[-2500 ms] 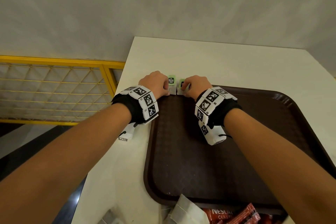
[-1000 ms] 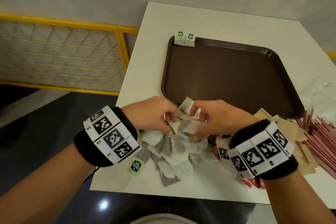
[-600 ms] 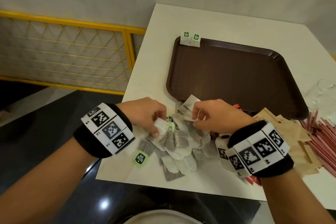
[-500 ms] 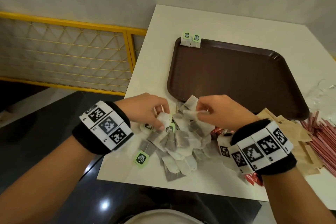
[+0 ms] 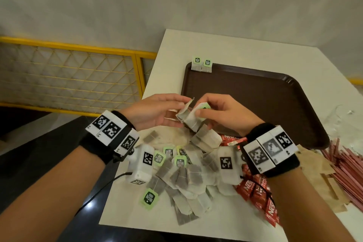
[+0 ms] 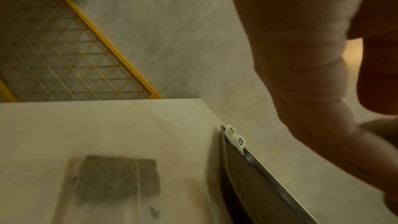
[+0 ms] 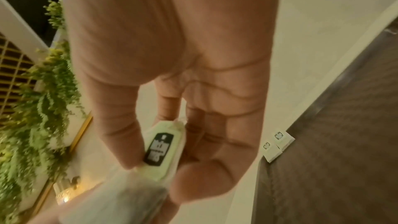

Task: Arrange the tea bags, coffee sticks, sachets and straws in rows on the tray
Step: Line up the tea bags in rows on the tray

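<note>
— Right hand [image 5: 222, 112]? Pinching a white paper tea bag with a pale green tag [image 5: 193, 117], thumb and forefinger closed on the tag end, lifted clear of the loose heap of grey-filled tea bags [image 5: 182, 179] on the white table [image 5: 245, 49]. Probably held by the tag to keep the string folded in.

— Left hand [image 5: 157, 112]? Fingers nearly straight, tips touching the same bag's other end, seemingly steadying or flattening it; a true grip cannot be told.

— Brown plastic tray [image 5: 255, 94]? Flat on the table just beyond both hands, holding only two green-tagged tea bags [image 5: 202, 65] leaning side by side on the far left rim, likely the start of a row.

— Everything else? Waiting off the tray: red coffee sticks [image 5: 257, 190] under the right wrist, brown paper sachets [image 5: 318, 171] beside them, red straws [image 5: 349, 165] at the right edge. Most of the job left.

— Next? Probably carrying this bag up beside the pair, tag upward to match.
</note>
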